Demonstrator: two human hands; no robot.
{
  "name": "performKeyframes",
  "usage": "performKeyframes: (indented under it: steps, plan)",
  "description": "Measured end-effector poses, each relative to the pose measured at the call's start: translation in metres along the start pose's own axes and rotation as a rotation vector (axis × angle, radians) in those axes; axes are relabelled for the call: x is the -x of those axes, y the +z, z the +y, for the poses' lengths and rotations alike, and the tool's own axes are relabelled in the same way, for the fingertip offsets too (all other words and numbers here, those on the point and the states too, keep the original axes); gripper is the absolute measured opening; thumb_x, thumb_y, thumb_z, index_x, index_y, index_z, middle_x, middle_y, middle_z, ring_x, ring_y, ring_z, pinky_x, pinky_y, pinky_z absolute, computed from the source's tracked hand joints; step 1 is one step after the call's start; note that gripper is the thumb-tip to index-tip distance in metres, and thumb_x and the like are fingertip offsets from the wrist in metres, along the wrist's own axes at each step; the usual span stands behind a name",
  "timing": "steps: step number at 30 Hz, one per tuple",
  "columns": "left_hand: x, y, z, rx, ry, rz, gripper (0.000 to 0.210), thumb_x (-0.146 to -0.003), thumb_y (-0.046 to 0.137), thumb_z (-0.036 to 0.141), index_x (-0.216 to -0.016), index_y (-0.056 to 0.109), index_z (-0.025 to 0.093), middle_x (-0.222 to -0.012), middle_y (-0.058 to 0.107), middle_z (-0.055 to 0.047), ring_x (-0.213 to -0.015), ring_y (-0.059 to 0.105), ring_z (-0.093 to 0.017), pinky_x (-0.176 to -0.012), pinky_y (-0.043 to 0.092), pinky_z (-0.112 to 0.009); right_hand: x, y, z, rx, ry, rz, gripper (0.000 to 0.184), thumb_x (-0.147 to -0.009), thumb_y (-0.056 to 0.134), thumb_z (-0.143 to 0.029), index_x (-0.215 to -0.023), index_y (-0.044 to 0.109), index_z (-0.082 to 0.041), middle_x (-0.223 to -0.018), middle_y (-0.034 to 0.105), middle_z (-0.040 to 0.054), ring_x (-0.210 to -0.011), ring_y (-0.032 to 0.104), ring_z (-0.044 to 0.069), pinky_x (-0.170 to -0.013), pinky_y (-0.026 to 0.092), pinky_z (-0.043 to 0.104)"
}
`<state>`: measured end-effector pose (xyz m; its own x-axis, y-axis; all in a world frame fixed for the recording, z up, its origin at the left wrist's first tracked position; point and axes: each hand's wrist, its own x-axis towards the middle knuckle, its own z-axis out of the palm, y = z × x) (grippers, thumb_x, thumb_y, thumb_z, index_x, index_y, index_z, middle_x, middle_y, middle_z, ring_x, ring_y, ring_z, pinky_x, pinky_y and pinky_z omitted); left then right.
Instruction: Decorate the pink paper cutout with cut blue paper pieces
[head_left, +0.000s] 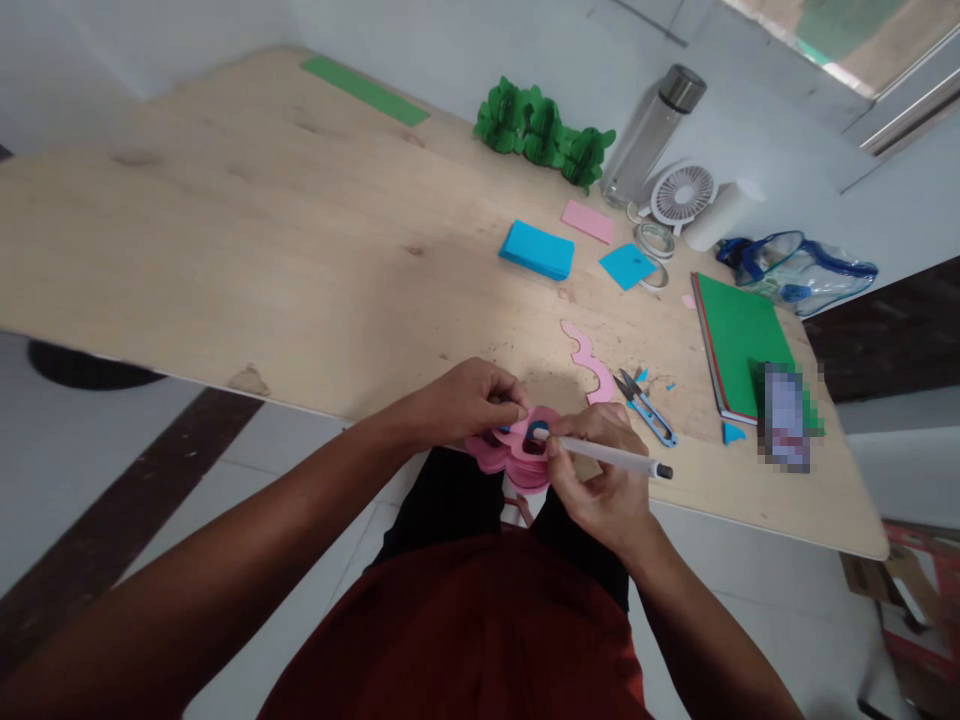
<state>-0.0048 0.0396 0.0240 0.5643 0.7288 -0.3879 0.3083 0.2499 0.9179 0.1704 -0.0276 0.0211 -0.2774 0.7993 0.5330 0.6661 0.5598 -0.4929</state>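
My left hand (pixel 484 400) pinches the upper left part of a pink paper cutout (pixel 517 465), a layered piece with scalloped edges and round openings, held at the table's front edge above my lap. Dark blue shows inside its openings. In my right hand (pixel 604 480) is a white pen (pixel 611 455), its dark end pointing right and its other end at the cutout's right-hand opening. The pen's tip is too small to make out. Just beyond my right hand lie blue thread snips (pixel 649 408) and a wavy pink paper strip (pixel 589 362).
Blue paper stack (pixel 536 250), pink paper (pixel 587 220) and tape rolls (pixel 655 240) lie farther back. Green paper shapes (pixel 540 130), a bottle (pixel 652 135) and a small fan (pixel 682 193) stand by the wall. A green book (pixel 742 335) and a blurred-out object (pixel 786 415) are right.
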Motion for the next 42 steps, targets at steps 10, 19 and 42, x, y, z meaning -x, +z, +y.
performKeyframes:
  steps: [10, 19, 42]
  plan:
    - [0.0013, 0.0008, 0.0006, 0.004, 0.000, 0.010, 0.010, -0.065, 0.061, 0.020, -0.056, 0.059, 0.013, -0.047, 0.050, 0.005, -0.044, 0.044, -0.006, -0.040, 0.031, -0.015, 0.0040, -0.0077, -0.0010, -0.037, 0.073, 0.049, 0.009, -0.079, 0.059, -0.013, -0.075, 0.056, -0.021, -0.070, 0.063, -0.0002, -0.063, 0.058, 0.016, -0.066, 0.043, 0.034]
    - [0.0006, 0.0000, 0.0009, 0.027, -0.012, -0.013, 0.015, -0.067, 0.061, 0.020, -0.054, 0.056, 0.014, -0.047, 0.050, 0.005, -0.045, 0.046, -0.006, -0.039, 0.033, -0.014, 0.0057, -0.0013, 0.0003, 0.045, 0.013, 0.079, 0.013, -0.079, 0.060, -0.010, -0.074, 0.055, -0.021, -0.070, 0.064, 0.0002, -0.064, 0.058, 0.016, -0.068, 0.042, 0.035]
    - [-0.0033, -0.0022, -0.0070, -0.010, 0.040, -0.038, 0.011, -0.065, 0.060, 0.022, -0.058, 0.060, 0.013, -0.050, 0.051, 0.005, -0.045, 0.043, -0.006, -0.039, 0.031, -0.014, 0.0050, -0.0015, 0.0017, 0.051, -0.025, 0.079, 0.015, -0.079, 0.060, -0.008, -0.078, 0.054, -0.021, -0.070, 0.065, 0.0000, -0.062, 0.058, 0.015, -0.069, 0.041, 0.035]
